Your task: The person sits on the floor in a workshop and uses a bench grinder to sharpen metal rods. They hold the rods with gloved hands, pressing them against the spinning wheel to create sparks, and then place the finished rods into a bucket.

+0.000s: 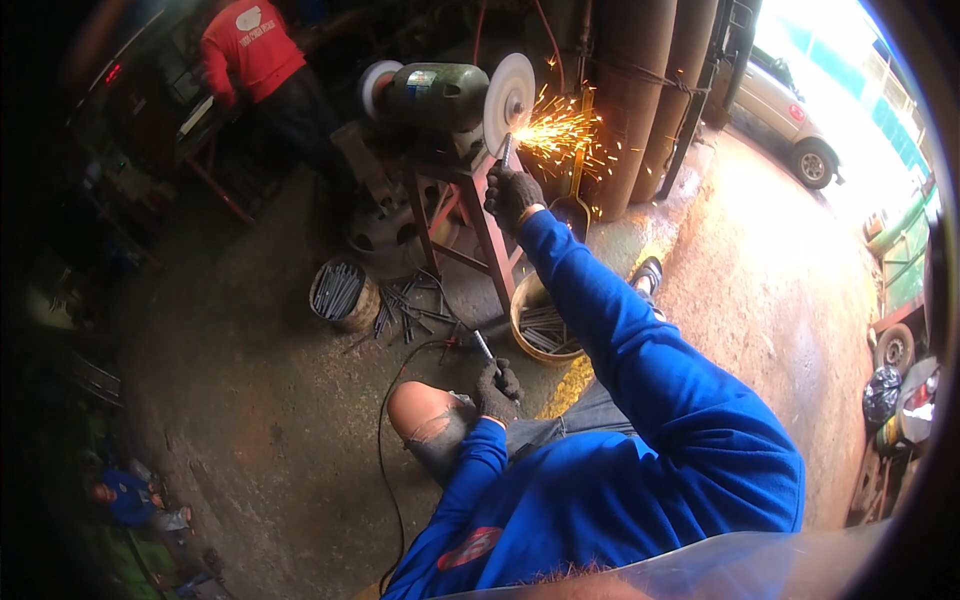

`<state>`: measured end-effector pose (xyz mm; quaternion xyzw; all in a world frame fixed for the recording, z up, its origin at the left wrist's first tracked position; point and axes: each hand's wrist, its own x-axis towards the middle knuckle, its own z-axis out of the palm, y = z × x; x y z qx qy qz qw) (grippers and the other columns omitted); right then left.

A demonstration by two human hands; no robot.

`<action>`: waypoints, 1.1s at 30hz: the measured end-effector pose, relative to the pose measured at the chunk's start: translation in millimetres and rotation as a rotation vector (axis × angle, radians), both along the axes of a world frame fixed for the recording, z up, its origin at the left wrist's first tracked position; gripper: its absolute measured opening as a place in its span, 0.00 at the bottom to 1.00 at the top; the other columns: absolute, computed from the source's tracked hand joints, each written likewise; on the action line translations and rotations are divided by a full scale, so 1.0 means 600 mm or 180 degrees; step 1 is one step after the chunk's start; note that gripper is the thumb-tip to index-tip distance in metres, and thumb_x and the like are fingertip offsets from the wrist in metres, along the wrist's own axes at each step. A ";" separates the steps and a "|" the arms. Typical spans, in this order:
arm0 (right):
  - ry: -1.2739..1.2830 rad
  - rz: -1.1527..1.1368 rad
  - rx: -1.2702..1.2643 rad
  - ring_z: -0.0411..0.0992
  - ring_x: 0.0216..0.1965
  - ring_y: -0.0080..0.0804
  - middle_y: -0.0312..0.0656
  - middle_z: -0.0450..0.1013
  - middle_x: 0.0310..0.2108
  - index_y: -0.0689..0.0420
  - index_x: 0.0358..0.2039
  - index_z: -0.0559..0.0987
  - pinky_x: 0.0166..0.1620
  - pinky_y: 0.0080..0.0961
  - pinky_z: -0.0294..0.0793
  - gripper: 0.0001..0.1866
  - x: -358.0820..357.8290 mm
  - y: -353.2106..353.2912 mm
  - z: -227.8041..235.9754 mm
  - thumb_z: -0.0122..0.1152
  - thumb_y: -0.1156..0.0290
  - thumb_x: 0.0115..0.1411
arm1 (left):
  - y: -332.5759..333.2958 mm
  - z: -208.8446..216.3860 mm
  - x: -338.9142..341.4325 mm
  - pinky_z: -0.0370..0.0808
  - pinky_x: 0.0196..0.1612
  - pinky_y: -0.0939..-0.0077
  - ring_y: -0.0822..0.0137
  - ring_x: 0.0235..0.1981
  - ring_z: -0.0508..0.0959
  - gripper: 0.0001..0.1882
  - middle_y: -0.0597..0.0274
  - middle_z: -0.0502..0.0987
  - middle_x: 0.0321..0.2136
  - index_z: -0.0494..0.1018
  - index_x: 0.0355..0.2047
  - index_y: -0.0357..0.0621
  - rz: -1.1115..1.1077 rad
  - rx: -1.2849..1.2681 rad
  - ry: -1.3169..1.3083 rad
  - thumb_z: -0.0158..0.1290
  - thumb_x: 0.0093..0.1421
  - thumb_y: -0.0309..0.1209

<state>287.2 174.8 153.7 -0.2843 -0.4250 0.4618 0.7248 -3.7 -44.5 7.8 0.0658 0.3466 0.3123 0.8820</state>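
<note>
Your gloved right hand (512, 193) clamps a short metal rod (506, 150) against the far white grinding wheel (508, 97), throwing sparks, while your left hand (497, 385) grips a spare rod (484, 347) near your knee.

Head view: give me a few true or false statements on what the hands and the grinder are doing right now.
1. The right hand presses a metal rod against the white grinding wheel, and sparks fly off. True.
2. The left hand is empty and rests flat on the floor. False: it grips a second thin rod above the knee.
3. Both hands wear dark gloves. True.
4. The bench grinder sits directly on the ground. False: it stands on a red metal stand.
5. A round container with rods sits on the floor beside the stand. True.
</note>
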 end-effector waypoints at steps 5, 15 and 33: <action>0.0083 0.0354 -0.0444 0.62 0.21 0.24 0.28 0.60 0.22 0.48 0.35 0.70 0.24 0.22 0.60 0.07 -0.062 -0.029 0.063 0.43 0.69 0.58 | 0.001 0.000 -0.016 0.55 0.15 0.73 0.73 0.10 0.58 0.11 0.70 0.62 0.13 0.72 0.32 0.52 0.0129 -0.0067 0.0134 0.49 0.62 0.44; -0.0556 -0.1158 -0.0321 0.61 0.16 0.25 0.33 0.63 0.20 0.51 0.32 0.70 0.19 0.23 0.61 0.03 0.013 -0.008 0.006 0.46 0.71 0.60 | 0.005 0.011 0.009 0.55 0.16 0.74 0.74 0.10 0.58 0.12 0.72 0.61 0.13 0.71 0.33 0.52 -0.0159 -0.0085 0.0102 0.48 0.62 0.45; 0.2570 0.0200 -0.0870 0.61 0.17 0.24 0.36 0.66 0.24 0.55 0.40 0.69 0.17 0.20 0.59 0.07 -0.083 -0.049 0.107 0.44 0.71 0.64 | -0.001 0.009 -0.015 0.54 0.17 0.77 0.74 0.12 0.58 0.11 0.71 0.61 0.14 0.71 0.32 0.53 0.0054 -0.0001 0.0282 0.48 0.61 0.44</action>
